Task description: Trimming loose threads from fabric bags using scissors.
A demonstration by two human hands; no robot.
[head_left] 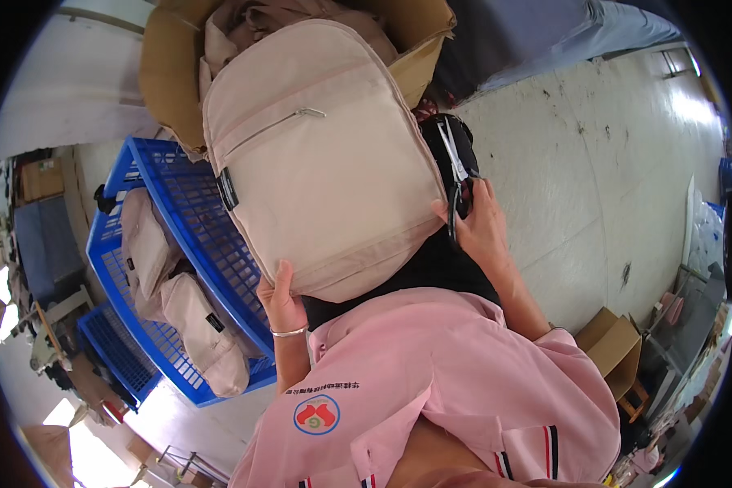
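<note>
A pale beige-pink backpack (333, 187) lies over my lap, with a slanted front zipper (276, 130) and a small black label (228, 189) on its left side edge. My left hand (282, 297) is closed on its lower left edge, thumb on top and the other fingers hidden beneath. In my right hand (481, 221) are scissors with black handles (455, 203); their metal blades (454, 150) point away from me. The right thumb touches the backpack's right edge. The backpack's underside is out of sight.
Beyond the backpack stands an open cardboard box (171, 73) with more beige fabric pieces (342, 24). At left, a blue plastic basket (220, 244) holds similar beige bags (195, 325). A smaller blue crate (120, 358) sits farther left. Another cardboard box (606, 346) stands at right.
</note>
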